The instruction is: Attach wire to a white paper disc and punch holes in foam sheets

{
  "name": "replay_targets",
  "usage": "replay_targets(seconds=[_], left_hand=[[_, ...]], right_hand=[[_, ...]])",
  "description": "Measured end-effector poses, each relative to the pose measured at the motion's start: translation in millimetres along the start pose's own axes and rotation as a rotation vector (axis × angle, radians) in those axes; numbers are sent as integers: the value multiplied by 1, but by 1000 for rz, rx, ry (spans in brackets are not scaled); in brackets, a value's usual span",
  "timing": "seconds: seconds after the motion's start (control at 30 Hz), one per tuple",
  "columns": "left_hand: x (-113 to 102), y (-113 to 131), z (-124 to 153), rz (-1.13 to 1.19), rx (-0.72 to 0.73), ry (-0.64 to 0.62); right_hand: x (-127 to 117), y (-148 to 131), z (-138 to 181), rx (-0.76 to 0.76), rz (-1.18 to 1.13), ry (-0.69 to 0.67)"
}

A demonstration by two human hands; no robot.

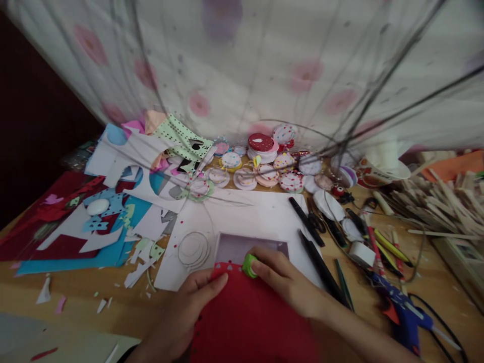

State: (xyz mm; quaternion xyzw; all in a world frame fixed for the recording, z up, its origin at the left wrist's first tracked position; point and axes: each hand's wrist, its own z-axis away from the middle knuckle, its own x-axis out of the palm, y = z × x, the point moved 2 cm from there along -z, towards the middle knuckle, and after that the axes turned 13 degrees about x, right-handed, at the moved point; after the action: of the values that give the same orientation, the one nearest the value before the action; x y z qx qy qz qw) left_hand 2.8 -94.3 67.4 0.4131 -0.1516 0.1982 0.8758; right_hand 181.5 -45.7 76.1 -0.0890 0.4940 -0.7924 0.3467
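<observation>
Near the bottom middle, a red sheet of paper or felt (245, 312) has small heart-shaped cut-outs along its far edge and dark holes down its left edge. My left hand (194, 302) pinches its upper left corner, thumb on top. A small green craft punch (250, 266) sits at the far edge, to the right of the hearts. My right hand (282, 277) is closed around it, thumb and fingers pressed on it. Whether the punch's jaws are pressed together cannot be seen. Behind lies a greyish rectangular panel (251, 243) on a white sheet (234, 212).
Paper scraps (143, 222) cover the left. Several round decorated pieces (266, 174) stand at the back; wire rings (193, 249) lie on the white sheet. To the right are black cutters (321, 262), a blue glue gun (401, 307), pliers (393, 247) and wooden sticks (438, 201). Thin wires cross overhead.
</observation>
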Motion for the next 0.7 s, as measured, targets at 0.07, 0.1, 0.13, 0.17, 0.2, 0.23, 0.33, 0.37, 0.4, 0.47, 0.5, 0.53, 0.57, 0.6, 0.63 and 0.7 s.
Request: replay_targets(seconds=[0.07, 0.1, 0.13, 0.17, 0.2, 0.23, 0.33, 0.37, 0.4, 0.47, 0.5, 0.53, 0.57, 0.6, 0.63, 0.7], left_hand=[[-1, 0, -1, -12, 29, 2], [-1, 0, -1, -18, 44, -4], [-1, 1, -1, -24, 58, -14], [0, 1, -1, -26, 73, -25], [1, 1, -1, -28, 87, -33], [1, 1, 0, -32, 99, -43], [2, -2, 0, -103, 145, -89], [2, -3, 0, -146, 163, -100], [1, -4, 0, -197, 188, -99], [0, -5, 0, -311, 250, -69], [0, -5, 0, -370, 279, -51], [0, -5, 1, -430, 308, -35], [1, -5, 1, -489, 339, -22], [2, -4, 1, -545, 371, -17], [4, -3, 2, -596, 406, -23], [8, -1, 3, -677, 481, -56]], right_hand=[[-1, 0, -1, -22, -9, -21], [-1, 1, -1, -28, -23, -27], [-2, 1, -2, -29, -39, -36], [-3, 1, -2, -26, -58, -52], [-4, 1, -3, -18, -74, -76], [-5, 2, -3, -5, -84, -102], [-10, 1, -4, 31, -61, -159], [-12, 1, -4, 33, -42, -169], [-13, 0, -4, 27, -24, -178], [-17, -1, -5, 7, 19, -212], [-18, -2, -5, -6, 47, -231], [-20, -2, -6, -21, 81, -249], [-21, -1, -8, -37, 117, -262], [-22, -1, -10, -53, 152, -272], [-23, 0, -11, -67, 182, -279], [-25, 1, -15, -75, 218, -286]])
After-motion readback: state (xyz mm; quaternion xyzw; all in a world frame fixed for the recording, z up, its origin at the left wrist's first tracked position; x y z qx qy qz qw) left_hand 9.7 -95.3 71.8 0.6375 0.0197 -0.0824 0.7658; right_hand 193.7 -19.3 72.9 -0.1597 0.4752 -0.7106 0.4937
